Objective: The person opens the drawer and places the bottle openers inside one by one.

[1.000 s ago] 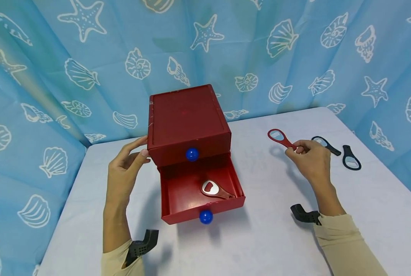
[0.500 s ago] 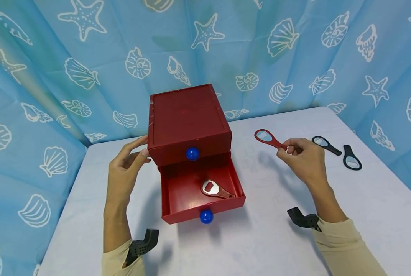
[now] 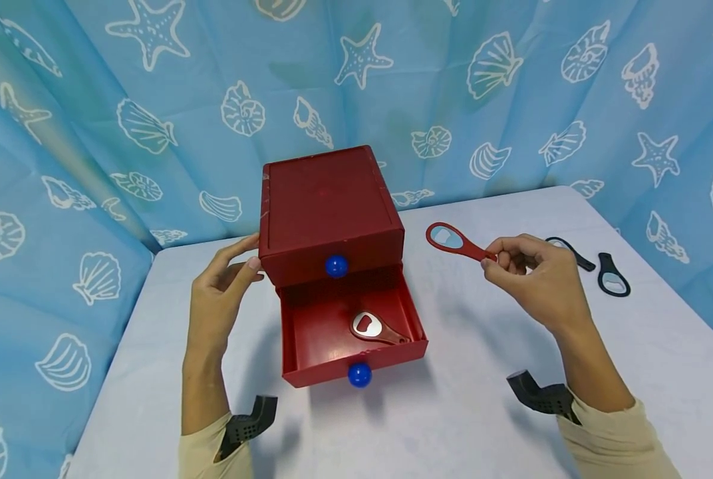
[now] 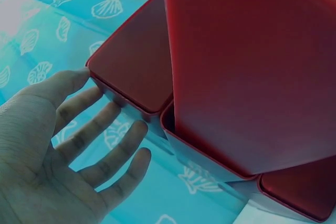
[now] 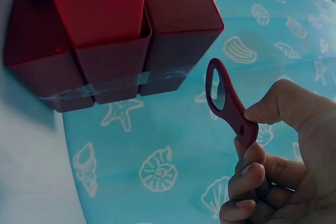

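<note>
A red drawer cabinet with blue knobs stands on the table, one drawer pulled out. Inside that drawer lies a red bottle opener with a silver head. My left hand touches the cabinet's left side near its front corner; in the left wrist view its fingers are fairly straight and spread. To the right of the cabinet, my right hand pinches another red bottle opener by its handle end, between thumb and fingers, its ring head pointing left, held above the table.
Two black bottle openers lie on the right of the white table: one in full view, the other partly behind my right hand. A blue curtain with shell prints hangs behind and at the sides.
My right hand has carried the pinched red bottle opener leftward, closer to the cabinet. The left hand stays at the cabinet's side, and the drawer has not moved.
</note>
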{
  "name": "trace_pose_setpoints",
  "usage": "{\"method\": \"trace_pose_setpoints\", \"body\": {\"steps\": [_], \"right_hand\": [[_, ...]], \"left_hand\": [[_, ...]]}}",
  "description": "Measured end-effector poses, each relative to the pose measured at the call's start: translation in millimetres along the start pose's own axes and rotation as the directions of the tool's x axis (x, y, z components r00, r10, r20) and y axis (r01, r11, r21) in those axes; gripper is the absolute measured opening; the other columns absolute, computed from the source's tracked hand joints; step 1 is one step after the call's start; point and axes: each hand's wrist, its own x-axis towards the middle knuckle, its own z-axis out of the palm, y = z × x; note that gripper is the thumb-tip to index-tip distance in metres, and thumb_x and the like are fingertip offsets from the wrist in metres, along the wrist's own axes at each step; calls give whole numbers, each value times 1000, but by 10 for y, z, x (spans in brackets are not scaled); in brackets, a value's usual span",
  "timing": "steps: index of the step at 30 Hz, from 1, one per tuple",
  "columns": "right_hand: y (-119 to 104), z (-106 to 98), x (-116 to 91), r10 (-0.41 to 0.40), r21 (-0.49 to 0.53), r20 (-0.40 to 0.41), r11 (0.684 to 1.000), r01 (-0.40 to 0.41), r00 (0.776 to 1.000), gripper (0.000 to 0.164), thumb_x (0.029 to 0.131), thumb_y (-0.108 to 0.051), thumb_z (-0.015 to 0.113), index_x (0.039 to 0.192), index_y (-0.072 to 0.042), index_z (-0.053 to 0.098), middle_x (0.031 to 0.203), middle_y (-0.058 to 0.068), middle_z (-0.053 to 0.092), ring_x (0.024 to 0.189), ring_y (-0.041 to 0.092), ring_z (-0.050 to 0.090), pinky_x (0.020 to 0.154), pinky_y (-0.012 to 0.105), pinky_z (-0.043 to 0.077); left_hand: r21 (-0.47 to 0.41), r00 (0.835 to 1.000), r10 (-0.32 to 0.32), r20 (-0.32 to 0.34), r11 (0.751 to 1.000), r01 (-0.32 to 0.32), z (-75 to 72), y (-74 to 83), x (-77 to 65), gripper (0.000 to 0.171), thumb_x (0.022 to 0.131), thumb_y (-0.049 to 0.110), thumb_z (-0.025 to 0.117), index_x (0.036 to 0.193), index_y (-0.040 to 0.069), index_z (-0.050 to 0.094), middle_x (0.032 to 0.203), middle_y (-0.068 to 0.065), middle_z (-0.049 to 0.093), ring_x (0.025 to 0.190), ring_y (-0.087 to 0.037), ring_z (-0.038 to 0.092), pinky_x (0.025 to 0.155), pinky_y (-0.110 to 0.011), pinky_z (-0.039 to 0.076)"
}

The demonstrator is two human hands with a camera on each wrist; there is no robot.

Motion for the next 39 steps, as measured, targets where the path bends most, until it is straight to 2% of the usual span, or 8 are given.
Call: {"method": "trace_pose_setpoints", "body": {"steps": [6,12,23,30,36,39], "right_hand": [[-103,-29,-49,-79,15,36,997,79,996,10,83,-3,77,92,-5,73,76,5,59,74,17,49,58,22,40],[-230,-22,-107,-182,63,70,982,177,981,17,79,3,79,90,-9,74,75,3,58,73,17,50,58,23,40],[-330,171,-195,-288,83,141,957,279,947,26,76,4,82,93,-14,74,76,-2,58,71,15,51,56,24,43],[-399,345,-260,-316,115,187,947,299,930,26,76,0,83,93,-18,73,76,-7,57,70,14,53,56,24,47],[-418,461,-304,-337,143,216,939,312,916,26,77,-1,82,93,-19,73,77,-10,55,70,11,53,55,25,47],[-421,511,-321,-339,154,235,938,309,911,25,78,-2,81,93,-20,72,78,-10,55,71,11,53,54,26,48]], "left_hand": [[1,1000,-2,5,1000,2,-6,-14,-9,38,100,23,63,138,24,63,137,6,59,107,-23,65,94,-30,53],[-8,1000,13,5,1000,-13,-2,-6,3,38,99,22,63,138,23,63,136,6,59,107,-23,65,92,-29,54],[-4,1000,7,2,1000,-7,-2,-8,8,38,99,24,64,138,24,63,137,7,59,107,-22,65,92,-29,54],[-5,1000,5,-2,1000,-5,-10,-13,7,38,99,24,64,137,23,63,137,7,59,106,-23,66,91,-29,54],[-11,1000,7,2,1000,-7,-11,-8,14,38,99,24,64,138,24,63,137,7,59,106,-23,66,93,-36,54],[-8,1000,9,3,1000,-9,-8,-2,12,38,99,23,64,137,23,63,137,6,59,105,-23,66,93,-35,55]]}}
